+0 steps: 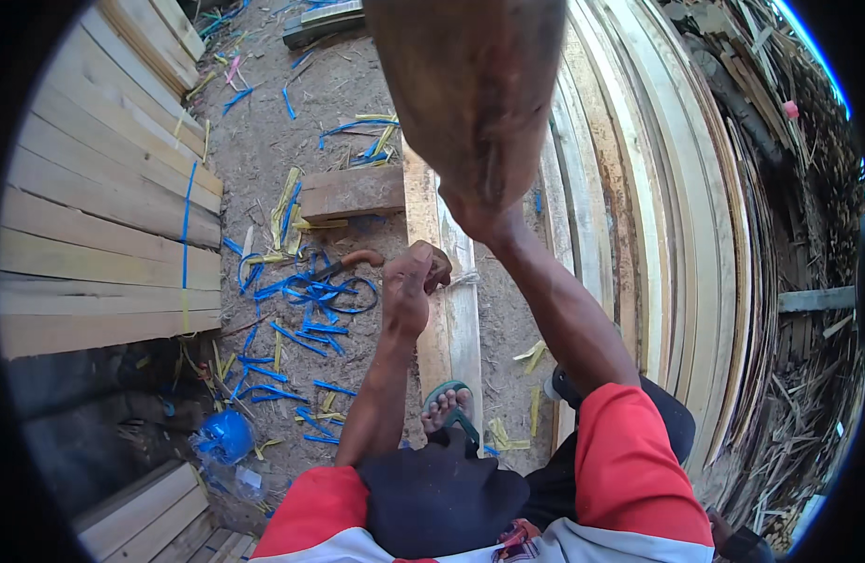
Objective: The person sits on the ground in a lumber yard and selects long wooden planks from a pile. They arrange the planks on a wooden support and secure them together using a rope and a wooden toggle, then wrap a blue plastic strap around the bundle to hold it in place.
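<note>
By planks (461,328), left hand (411,286) curled; right (484,206) raised

Left fingers (414,267): mine, curled over two planks (464,338), just beside a pale tie (464,279); contents unclear.
Right fingers (479,208): mine, raised at a blurred brown block (475,75); grip hidden.
Footing: my green sandal (462,425) on the planks.
Ground (343,84), left: blue straps (299,341), curved handle (359,255).

Daylit, soft-shadowed; palest right of the central plank (462,342), dim to its lower left; bowed, black-rimmed outward.
</note>
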The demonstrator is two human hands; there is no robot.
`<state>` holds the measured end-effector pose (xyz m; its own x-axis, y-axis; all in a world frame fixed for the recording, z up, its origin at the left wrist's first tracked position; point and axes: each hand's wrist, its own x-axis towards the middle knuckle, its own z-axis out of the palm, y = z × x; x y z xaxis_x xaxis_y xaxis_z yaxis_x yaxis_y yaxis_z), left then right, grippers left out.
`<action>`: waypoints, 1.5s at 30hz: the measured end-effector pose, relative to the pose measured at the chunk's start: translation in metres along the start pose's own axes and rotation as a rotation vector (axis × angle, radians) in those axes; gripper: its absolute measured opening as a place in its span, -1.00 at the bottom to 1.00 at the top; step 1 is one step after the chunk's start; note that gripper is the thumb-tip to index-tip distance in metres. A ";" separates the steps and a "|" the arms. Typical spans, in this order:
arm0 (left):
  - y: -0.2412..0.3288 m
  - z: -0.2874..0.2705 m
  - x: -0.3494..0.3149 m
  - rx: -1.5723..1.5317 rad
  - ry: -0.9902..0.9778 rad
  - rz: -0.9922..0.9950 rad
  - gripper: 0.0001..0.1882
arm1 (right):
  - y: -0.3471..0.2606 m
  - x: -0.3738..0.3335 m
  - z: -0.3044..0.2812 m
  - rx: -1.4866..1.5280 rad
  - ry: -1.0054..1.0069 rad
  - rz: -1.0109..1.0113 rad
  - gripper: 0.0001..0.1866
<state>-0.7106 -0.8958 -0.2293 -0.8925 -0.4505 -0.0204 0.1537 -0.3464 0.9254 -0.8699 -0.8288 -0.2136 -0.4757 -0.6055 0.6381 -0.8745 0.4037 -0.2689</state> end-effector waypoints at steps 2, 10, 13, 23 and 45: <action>-0.002 -0.022 -0.002 0.019 0.021 0.038 -0.54 | 0.006 -0.073 0.039 0.091 -0.421 0.373 -0.78; -0.001 -0.039 -0.019 -0.022 0.075 0.081 -0.58 | 0.011 -0.219 -0.057 1.276 -0.234 1.689 -0.83; 0.001 -0.037 -0.067 0.055 -0.034 0.129 -0.61 | 0.065 -0.304 -0.169 1.384 0.193 1.853 -0.70; -0.003 -0.026 -0.094 0.282 -0.138 0.168 -0.66 | 0.201 -0.398 -0.282 0.690 0.947 1.641 -0.78; -0.009 -0.005 -0.098 0.403 -0.208 0.177 -0.65 | 0.045 -0.327 0.028 0.780 0.111 1.808 -0.80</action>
<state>-0.6222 -0.8525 -0.2377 -0.9395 -0.2858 0.1888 0.1712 0.0856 0.9815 -0.7569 -0.6316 -0.4540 -0.7253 0.1482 -0.6723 0.6834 0.0371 -0.7291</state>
